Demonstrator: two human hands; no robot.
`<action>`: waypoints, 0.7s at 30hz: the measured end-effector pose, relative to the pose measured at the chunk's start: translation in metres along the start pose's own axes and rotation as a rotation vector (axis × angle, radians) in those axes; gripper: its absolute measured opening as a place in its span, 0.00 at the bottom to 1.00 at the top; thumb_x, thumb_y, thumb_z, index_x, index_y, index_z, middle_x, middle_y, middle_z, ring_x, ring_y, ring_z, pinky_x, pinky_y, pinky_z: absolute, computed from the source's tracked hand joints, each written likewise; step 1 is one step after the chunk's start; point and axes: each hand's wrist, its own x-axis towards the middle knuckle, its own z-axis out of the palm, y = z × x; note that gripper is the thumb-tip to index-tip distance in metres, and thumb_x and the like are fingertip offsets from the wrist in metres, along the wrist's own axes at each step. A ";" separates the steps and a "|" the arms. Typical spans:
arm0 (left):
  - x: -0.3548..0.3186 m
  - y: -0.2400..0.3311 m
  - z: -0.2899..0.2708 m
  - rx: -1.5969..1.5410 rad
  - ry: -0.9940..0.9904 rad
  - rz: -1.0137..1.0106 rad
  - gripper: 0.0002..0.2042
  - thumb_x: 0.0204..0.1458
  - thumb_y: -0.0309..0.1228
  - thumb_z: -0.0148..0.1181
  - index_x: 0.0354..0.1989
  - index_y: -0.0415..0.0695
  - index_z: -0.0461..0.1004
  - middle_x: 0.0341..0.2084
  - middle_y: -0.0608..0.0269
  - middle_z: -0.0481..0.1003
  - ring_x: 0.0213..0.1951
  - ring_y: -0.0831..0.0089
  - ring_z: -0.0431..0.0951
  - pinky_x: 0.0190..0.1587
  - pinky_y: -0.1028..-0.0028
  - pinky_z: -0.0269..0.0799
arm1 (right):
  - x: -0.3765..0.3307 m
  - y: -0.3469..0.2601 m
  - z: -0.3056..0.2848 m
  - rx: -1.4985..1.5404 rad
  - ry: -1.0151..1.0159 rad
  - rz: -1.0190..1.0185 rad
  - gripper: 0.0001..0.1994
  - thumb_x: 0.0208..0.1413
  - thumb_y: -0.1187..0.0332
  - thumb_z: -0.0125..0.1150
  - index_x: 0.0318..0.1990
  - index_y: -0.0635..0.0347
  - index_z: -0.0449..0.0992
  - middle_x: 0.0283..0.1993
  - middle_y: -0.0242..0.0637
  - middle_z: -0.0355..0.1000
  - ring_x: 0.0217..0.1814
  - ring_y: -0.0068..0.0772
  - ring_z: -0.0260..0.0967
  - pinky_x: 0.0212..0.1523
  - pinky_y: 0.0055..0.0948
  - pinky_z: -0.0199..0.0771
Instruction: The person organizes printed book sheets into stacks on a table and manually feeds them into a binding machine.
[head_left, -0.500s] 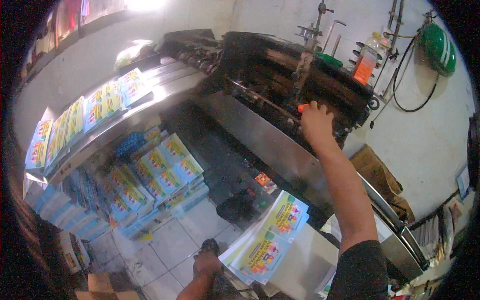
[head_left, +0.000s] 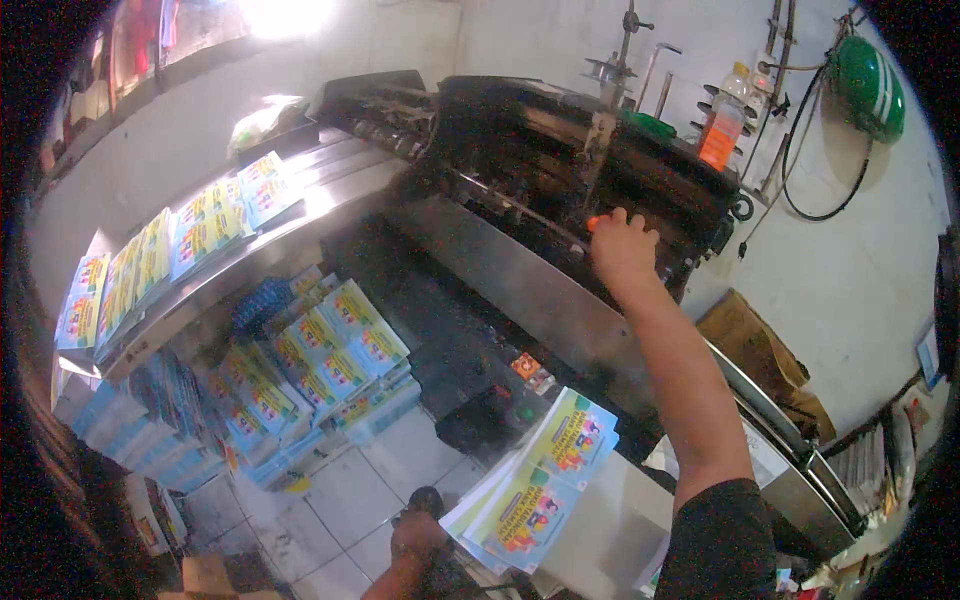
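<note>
My right hand (head_left: 625, 250), at the end of an outstretched arm, reaches into the dark opening of a large machine (head_left: 520, 130). Its fingers are closed around a small orange knob (head_left: 594, 223), whose end sticks out on the left. Low in the view, my left hand (head_left: 416, 538) is curled at a black rounded handle (head_left: 426, 498); its fingers are in shadow and partly hidden. Just right of it, a stack of printed sheets (head_left: 535, 505) in yellow and light blue lies slightly fanned on a pale board (head_left: 610, 520).
More printed stacks (head_left: 340, 345) stand low at the left, and others lie on a steel shelf (head_left: 330, 190) above. An orange-labelled bottle (head_left: 722, 135) tops the machine. A green lamp shade (head_left: 866, 90) hangs on the wall. Cardboard (head_left: 765, 360) leans at the right.
The whole view has shifted slightly. Both hands keep their places on the orange knob and at the black handle.
</note>
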 end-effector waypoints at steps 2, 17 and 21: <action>-0.003 0.002 -0.002 0.018 0.039 0.034 0.20 0.41 0.42 0.60 0.38 0.39 0.78 0.39 0.46 0.77 0.46 0.50 0.76 0.50 0.55 0.69 | -0.005 -0.002 0.000 0.041 0.049 0.070 0.13 0.52 0.70 0.53 0.45 0.63 0.73 0.48 0.43 0.66 0.52 0.48 0.65 0.45 0.52 0.71; -0.005 0.005 -0.014 0.083 -0.088 0.011 0.28 0.42 0.44 0.57 0.54 0.44 0.70 0.47 0.51 0.74 0.54 0.53 0.71 0.57 0.52 0.59 | 0.000 -0.003 -0.014 0.037 -0.081 -0.002 0.14 0.50 0.72 0.56 0.45 0.66 0.72 0.49 0.46 0.67 0.50 0.51 0.68 0.43 0.47 0.76; 0.002 -0.004 0.005 0.127 -0.068 -0.051 0.33 0.43 0.43 0.56 0.61 0.44 0.63 0.52 0.51 0.71 0.56 0.54 0.69 0.56 0.53 0.60 | 0.006 -0.005 0.009 0.126 -0.042 0.132 0.15 0.50 0.72 0.56 0.46 0.68 0.71 0.50 0.46 0.66 0.51 0.52 0.68 0.45 0.46 0.75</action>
